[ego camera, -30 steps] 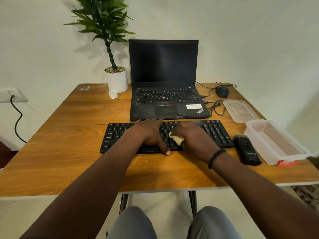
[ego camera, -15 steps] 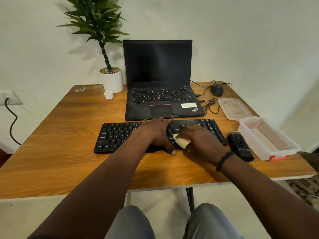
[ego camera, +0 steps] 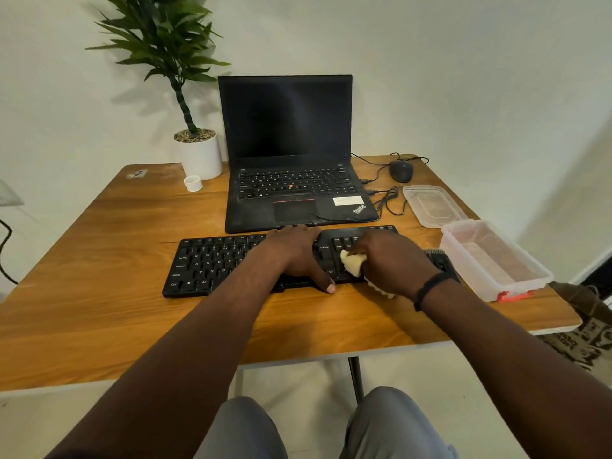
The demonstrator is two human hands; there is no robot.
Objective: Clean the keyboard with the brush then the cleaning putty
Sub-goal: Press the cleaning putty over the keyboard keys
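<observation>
The right hand [ego camera: 392, 263] grasps the putty [ego camera: 353, 264], a soft pale yellow lump, and presses it on the right part of the keyboard [ego camera: 212, 263]. Its fingers are curled over the lump, and a second pale edge of putty shows under the heel of the hand, at the front edge of the keyboard. The left hand [ego camera: 294, 256] lies flat on the middle keys with straight fingers and the thumb at the front edge; it grasps nothing and, I think, only steadies the board.

The keyboard is long and thin, and its long axis runs from left to right across the table [ego camera: 99, 319]. The putty sits near the right end, so the uncleaned keys, as I judge, lie mostly to the left of the right hand, under and beyond the left hand. The right hand is the nearer one for the far right keys.

The keys are black, hard plastic with many narrow gaps. The putty looks sticky and takes the shape of the keys. The brush [ego camera: 442, 260], dark and mostly hidden behind the right wrist, lies just beside the right end of the keyboard, so the brush step seems finished.
</observation>
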